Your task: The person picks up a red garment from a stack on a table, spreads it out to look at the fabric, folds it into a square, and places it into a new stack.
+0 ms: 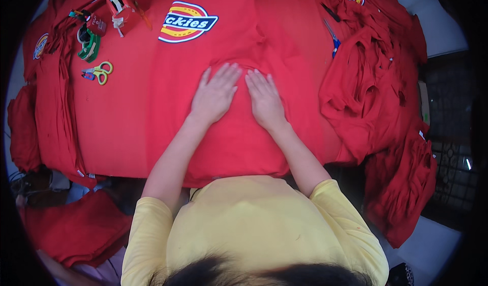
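Observation:
A red T-shirt [239,138] with a multicoloured printed emblem lies spread over the red-covered table in front of me. My left hand [216,94] rests flat on the cloth, fingers stretched out and pointing away from me. Just to its right, my right hand [265,99] presses flat in the same way, a small gap between the two. Small creases show in the fabric beyond my fingertips. Neither hand holds anything.
Yellow-handled scissors [103,72], a green tape dispenser [89,46] and a red tape dispenser [119,4] stand at the left. On the right, blue-handled scissors [335,42] lie beside a heap of crumpled red garments [363,88]. More red garments [56,108] hang over the table's left edge.

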Motion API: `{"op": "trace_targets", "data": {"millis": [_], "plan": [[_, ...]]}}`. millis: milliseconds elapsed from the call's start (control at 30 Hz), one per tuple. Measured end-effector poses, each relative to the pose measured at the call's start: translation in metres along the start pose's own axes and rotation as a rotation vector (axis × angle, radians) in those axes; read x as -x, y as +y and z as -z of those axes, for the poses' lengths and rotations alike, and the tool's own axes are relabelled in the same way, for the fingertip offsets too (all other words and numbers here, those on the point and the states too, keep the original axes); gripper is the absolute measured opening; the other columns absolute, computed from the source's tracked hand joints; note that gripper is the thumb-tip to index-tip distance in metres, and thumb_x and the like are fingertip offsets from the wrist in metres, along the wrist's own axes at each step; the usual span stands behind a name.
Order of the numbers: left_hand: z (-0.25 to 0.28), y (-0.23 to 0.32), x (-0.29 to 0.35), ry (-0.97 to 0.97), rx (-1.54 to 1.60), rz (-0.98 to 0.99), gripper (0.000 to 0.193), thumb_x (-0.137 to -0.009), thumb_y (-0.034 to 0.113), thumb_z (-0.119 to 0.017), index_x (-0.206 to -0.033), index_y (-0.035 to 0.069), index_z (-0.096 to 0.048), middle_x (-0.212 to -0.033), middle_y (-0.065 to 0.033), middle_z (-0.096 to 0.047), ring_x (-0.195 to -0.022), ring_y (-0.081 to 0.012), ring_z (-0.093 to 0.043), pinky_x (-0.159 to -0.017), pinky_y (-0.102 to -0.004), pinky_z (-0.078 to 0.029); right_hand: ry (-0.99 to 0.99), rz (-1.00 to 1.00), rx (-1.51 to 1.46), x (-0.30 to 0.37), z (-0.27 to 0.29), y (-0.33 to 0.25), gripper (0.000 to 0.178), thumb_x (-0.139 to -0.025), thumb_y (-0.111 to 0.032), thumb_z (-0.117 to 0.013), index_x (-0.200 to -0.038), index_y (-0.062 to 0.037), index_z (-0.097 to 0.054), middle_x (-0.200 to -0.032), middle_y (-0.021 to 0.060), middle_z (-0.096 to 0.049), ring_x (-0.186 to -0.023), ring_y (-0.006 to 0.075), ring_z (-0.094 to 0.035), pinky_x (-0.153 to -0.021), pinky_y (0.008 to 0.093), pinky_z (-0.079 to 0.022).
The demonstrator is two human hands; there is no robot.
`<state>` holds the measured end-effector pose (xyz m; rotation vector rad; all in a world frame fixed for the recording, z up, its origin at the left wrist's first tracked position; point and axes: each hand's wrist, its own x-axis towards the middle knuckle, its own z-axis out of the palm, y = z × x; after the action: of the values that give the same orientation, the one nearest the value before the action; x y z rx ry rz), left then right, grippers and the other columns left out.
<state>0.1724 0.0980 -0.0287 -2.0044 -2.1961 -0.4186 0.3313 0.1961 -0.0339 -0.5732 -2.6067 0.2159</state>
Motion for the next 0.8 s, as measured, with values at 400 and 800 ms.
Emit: {"op": "trace_targets", "data": {"millis": [400, 800], "plan": [[-0.001, -0.025, -0.11, 0.326, 0.362, 0.537, 0.035, -0.091, 0.032, -0.056, -0.112, 0.004, -0.056, -0.101, -0.0185, -0.061, -0.095, -0.03, -0.059, -0.078, -0.042, -0.046, 0.325, -0.457, -0.2, -0.116, -0.019, 0.04, 0.028, -0.091, -0.015, -0.055, -0.113, 0.0026, -0.053, -0.103, 0.0189, -0.059, -0.103, 0.035, -0.053, -0.088, 0.045, -0.039], [-0.008, -0.056, -0.144, 0.365, 0.758, 0.702, 0.034, -0.097, 0.03, -0.049, -0.084, 0.0, -0.057, -0.066, -0.0208, -0.059, -0.064, -0.0368, -0.061, -0.056, -0.0404, -0.046, 0.287, -0.554, -0.439, -0.166, -0.027, 0.063, 0.017, -0.093, -0.016, -0.056, -0.091, 0.001, -0.053, -0.062, 0.024, -0.056, -0.06, 0.04, -0.059, -0.051, 0.0457, -0.044]]}}
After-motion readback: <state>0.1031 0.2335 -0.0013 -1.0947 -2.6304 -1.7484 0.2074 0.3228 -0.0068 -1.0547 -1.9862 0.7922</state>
